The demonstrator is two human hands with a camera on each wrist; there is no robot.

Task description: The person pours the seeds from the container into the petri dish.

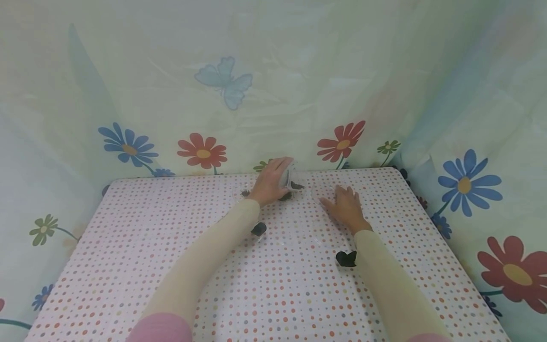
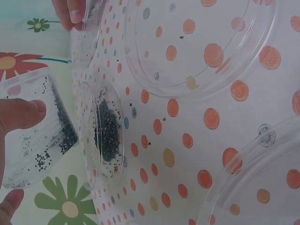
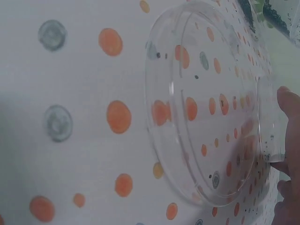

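Observation:
My left hand [image 1: 270, 183] grips a clear plastic cup [image 2: 42, 136] at the back of the table. The cup is tilted, with black granules gathered along its lower side and more clinging to its wall. Right beside its mouth sits a small clear round dish [image 2: 116, 168] with a heap of black granules [image 2: 108, 131]. My right hand [image 1: 347, 208] is at the back right. Its thumb and fingers span another small clear dish [image 3: 268, 117], which has a few dark specks on it.
A large clear round dish [image 3: 159, 136] lies in front of the small ones, and the rim of another clear dish [image 2: 212, 199] shows nearer the front. Stray grains dot the spotted tablecloth [image 1: 141, 247]. A flowered curtain [image 1: 273, 123] hangs right behind the table's back edge.

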